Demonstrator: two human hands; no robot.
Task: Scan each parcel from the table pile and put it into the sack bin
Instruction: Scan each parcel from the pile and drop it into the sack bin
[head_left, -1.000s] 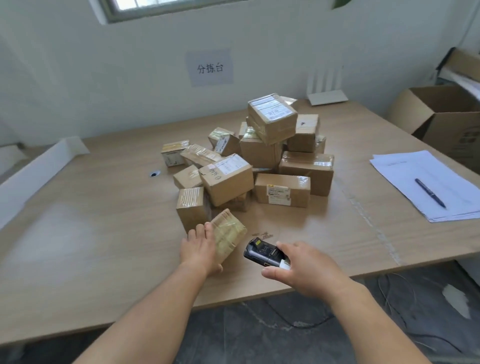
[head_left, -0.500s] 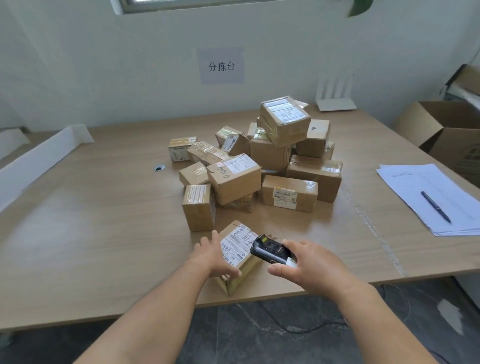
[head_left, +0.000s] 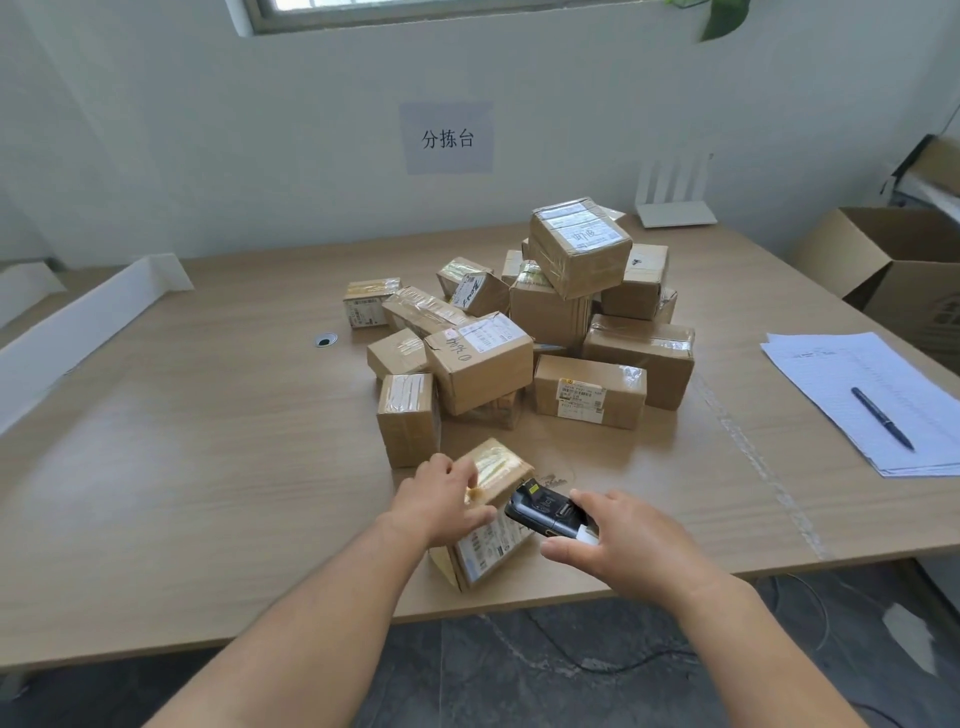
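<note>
Small brown cardboard parcel (head_left: 501, 467), wrapped in glossy clear tape and carrying a white printed label (head_left: 488, 545), is tipped up at the near edge of the pale wooden surface (head_left: 208, 441). It appears to rest there on its lower edge, just in front of the pile of taped cardboard boxes (head_left: 519, 338).

Our left hand (head_left: 441, 506) grips it from above, fingers (head_left: 457, 467) curled over its upper face. Our right hand (head_left: 628, 551) is closed round a black handheld scanner (head_left: 545, 512), whose nose is just beside the parcel.

We judge the carton light, since one hand tilts it, and stiff enough to take a firm squeeze. The tape looks slick, so we would hold across two opposite faces near the corners, keeping the barcode uncovered. We cannot see the sack bin.
</note>
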